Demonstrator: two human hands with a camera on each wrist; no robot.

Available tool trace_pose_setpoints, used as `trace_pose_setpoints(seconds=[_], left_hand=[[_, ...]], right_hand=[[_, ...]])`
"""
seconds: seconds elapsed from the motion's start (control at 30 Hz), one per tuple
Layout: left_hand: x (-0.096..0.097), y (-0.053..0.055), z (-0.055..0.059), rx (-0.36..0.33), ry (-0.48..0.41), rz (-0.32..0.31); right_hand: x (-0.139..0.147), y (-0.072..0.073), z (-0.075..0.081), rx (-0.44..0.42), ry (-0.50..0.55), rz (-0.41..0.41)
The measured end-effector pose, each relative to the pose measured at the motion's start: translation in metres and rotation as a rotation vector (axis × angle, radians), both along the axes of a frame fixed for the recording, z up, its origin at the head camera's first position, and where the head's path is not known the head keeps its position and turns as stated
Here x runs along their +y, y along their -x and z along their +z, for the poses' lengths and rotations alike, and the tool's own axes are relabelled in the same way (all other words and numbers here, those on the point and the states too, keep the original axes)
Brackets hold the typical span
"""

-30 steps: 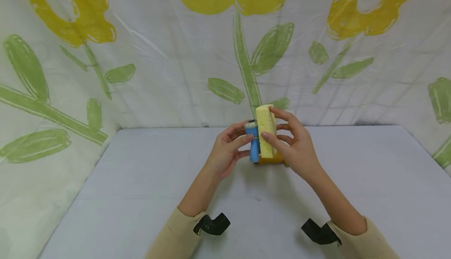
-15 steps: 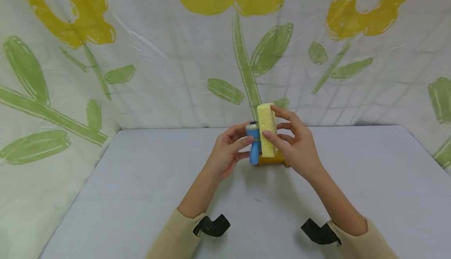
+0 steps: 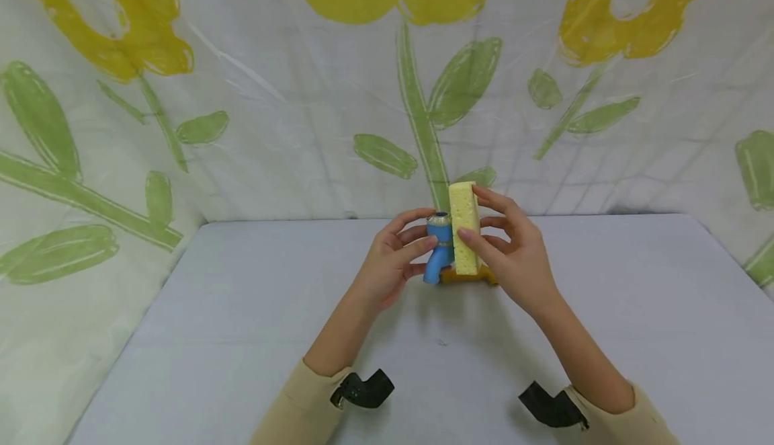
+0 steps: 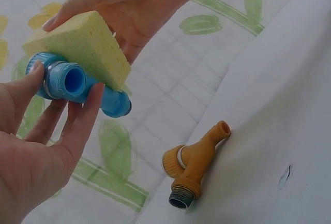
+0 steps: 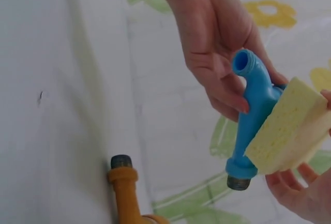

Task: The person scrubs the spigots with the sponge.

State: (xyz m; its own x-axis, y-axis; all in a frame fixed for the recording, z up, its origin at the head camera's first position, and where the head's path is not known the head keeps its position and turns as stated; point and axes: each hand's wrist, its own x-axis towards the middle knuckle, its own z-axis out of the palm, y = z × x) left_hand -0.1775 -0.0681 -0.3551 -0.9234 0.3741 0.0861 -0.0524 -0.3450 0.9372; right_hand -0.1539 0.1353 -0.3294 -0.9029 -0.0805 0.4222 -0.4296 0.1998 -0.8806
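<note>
My left hand (image 3: 387,263) holds a blue Y-shaped pipe fitting (image 3: 440,233) between thumb and fingers, raised over the table. One end of the fitting has dark metal threads (image 5: 238,183); a short side branch (image 4: 72,80) opens toward the left wrist camera. In my right hand (image 3: 523,260) is a pale yellow sponge (image 3: 463,230), a thick block pinched by thumb and fingertips. The sponge's broad side lies against the blue fitting in both wrist views. Behind them on the table rests an orange fitting (image 4: 196,162) of similar shape, partly covered by the sponge in the head view.
A white-covered table (image 3: 242,337) spreads beneath both hands. At its back hangs a pale curtain (image 3: 290,129) printed with yellow flowers and green leaves. Black curved mounts (image 3: 363,389) stick out from both cuffs.
The blue fitting has turned in my left hand, its lower end swinging to the left. The sponge and my right hand have shifted slightly right. The orange fitting stays put.
</note>
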Motion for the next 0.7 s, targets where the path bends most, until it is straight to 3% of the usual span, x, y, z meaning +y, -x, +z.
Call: trace_pose_setpoints(seconds=[0.23,0.47,0.7], left_hand=[[0.0011,-0.0015,0.0002,0.000,0.032,-0.061],[0.0000,-0.0016,0.0010,-0.013,0.028,-0.066],[-0.0008,-0.0028,0.0025,-0.019,-0.010,-0.149]], right_hand=[[0.0060,0.0039,-0.0005,-0.013,0.016,-0.024],[0.0065,0.0021,0.0017,-0.005,0.071,0.042],[0.0091,0.0031,0.0042,-0.006,0.155,0.035]])
